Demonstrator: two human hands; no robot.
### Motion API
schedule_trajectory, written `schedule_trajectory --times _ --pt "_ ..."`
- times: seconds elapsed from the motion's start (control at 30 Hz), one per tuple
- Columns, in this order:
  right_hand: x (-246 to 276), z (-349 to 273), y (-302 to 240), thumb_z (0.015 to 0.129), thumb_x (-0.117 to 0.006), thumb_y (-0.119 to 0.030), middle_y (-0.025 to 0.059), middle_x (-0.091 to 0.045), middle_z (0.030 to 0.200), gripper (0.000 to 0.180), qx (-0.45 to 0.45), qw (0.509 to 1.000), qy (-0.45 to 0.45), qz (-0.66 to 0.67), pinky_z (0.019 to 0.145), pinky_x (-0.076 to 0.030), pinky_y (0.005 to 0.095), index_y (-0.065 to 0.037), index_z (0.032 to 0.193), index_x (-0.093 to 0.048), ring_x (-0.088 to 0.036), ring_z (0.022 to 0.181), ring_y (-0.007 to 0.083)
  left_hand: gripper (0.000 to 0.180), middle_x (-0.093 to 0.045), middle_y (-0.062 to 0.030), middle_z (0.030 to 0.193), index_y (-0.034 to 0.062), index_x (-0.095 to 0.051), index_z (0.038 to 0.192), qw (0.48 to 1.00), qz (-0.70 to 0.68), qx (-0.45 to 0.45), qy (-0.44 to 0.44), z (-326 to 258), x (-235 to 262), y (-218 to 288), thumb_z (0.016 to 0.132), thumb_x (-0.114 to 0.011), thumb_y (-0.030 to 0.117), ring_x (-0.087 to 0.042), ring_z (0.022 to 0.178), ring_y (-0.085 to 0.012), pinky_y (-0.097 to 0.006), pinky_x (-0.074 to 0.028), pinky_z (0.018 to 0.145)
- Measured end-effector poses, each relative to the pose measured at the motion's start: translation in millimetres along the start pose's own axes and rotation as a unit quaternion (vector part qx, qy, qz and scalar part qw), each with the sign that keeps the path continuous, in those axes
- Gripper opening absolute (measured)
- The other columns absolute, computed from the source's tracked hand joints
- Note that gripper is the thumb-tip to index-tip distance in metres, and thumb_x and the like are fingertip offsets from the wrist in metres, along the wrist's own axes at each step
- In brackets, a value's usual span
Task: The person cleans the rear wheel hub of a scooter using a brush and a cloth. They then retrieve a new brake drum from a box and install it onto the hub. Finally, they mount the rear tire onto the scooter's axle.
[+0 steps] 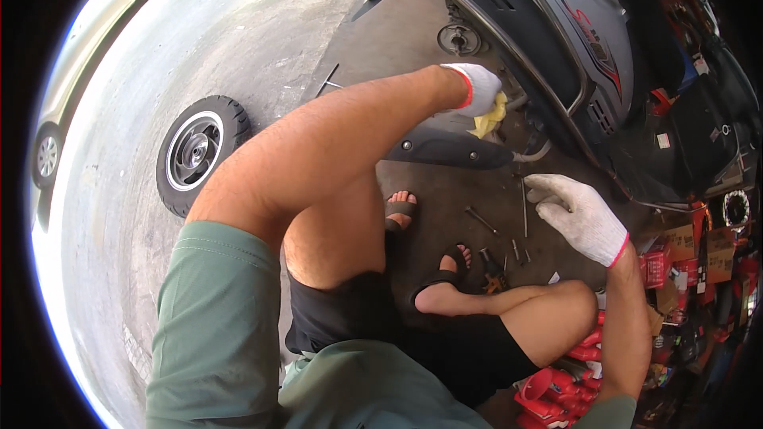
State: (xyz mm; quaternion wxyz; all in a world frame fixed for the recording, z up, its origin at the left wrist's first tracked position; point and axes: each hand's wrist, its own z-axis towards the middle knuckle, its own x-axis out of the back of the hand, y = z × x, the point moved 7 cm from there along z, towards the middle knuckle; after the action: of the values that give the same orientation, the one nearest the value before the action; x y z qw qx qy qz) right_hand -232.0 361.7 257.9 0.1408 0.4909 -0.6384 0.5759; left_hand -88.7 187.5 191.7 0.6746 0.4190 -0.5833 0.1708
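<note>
Cloth [490, 119], yellow and crumpled, was held in the gloved left hand [480, 89], near the long dark exhaust [453, 149] at the low side of the grey scooter [584, 32]. The left hand was closed, with the cloth poking out below its bent fingers. The gloved right hand [579, 216] was half open, its fingers loosely bent, and nothing was seen in it; a thin metal rod [524, 214] was seen on the floor [441, 191] near it. The cloth was judged to be light, soft and not easily broken — best held bunched in the palm, with loose ends tucked in so nothing would be snagged. The left fingertips were hidden behind the back of the hand, and it could not be told whether the scooter was touched by the cloth. The scooter was cut off by the top edge — and the small tools [516, 251] were hard to make out
</note>
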Motion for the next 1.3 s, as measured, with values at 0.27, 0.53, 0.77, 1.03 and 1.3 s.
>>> schedule_trajectory --times 0.27,0.53,0.77,1.03,1.3 --pt "-51.3 10.9 -28.5 0.083 -0.066 0.001 0.0167 -0.066 0.104 0.043 0.218 0.966 -0.091 -0.105 0.079 -0.055 0.0370 0.002 0.126 -0.062 -0.068 0.089 0.0304 0.035 -0.073 -0.0166 0.110 0.0086 -0.069 0.121 0.974 0.162 0.158 0.004 -3.8 41.3 -117.0 0.092 -0.061 0.027 -0.069 0.102 -0.0366 -0.043 -0.054 0.089" --pt "-73.4 58.8 -7.9 0.083 -0.067 -0.006 0.0112 -0.068 0.094 0.038 0.225 0.963 -0.081 -0.122 0.075 -0.052 0.0400 -0.001 0.120 -0.063 -0.065 0.084 0.0304 0.040 -0.072 -0.0194 0.112 0.0068 -0.070 0.115 0.943 -0.041 0.273 0.184 55.1 6.5 -209.4 0.091 -0.060 0.037 -0.069 0.104 -0.0377 -0.043 -0.053 0.092" --pt "-76.3 130.9 39.8 0.082 -0.067 -0.007 0.0165 -0.066 0.106 0.045 0.048 0.969 -0.181 -0.161 0.086 -0.053 0.0439 -0.003 0.127 -0.062 -0.064 0.098 0.0379 0.036 -0.069 -0.0237 0.111 0.0046 -0.064 0.116 0.801 -0.277 0.336 0.411 107.7 -98.5 -274.5 0.089 -0.061 0.027 -0.065 0.106 -0.0400 -0.045 -0.051 0.094" --pt "-81.0 189.8 100.2 0.088 -0.065 -0.011 0.0187 -0.065 0.103 0.041 -0.048 0.974 -0.188 -0.117 0.087 -0.052 0.0447 -0.003 0.128 -0.060 -0.063 0.098 0.0381 0.030 -0.061 -0.0213 0.109 0.0042 -0.060 0.109 0.678 -0.367 0.286 0.568 165.1 -76.3 -266.3 0.083 -0.067 0.016 -0.061 0.101 -0.0410 -0.046 -0.051 0.088" --pt "-89.1 209.0 99.4 0.089 -0.065 -0.009 0.0190 -0.065 0.105 0.042 -0.077 0.976 -0.191 -0.073 0.086 -0.052 0.0434 -0.002 0.130 -0.059 -0.064 0.100 0.0382 0.029 -0.061 -0.0203 0.108 0.0048 -0.066 0.096 0.777 -0.249 0.236 0.528 213.4 -50.3 -252.3 0.071 -0.077 0.015 -0.059 0.103 -0.0406 -0.048 -0.050 0.086"
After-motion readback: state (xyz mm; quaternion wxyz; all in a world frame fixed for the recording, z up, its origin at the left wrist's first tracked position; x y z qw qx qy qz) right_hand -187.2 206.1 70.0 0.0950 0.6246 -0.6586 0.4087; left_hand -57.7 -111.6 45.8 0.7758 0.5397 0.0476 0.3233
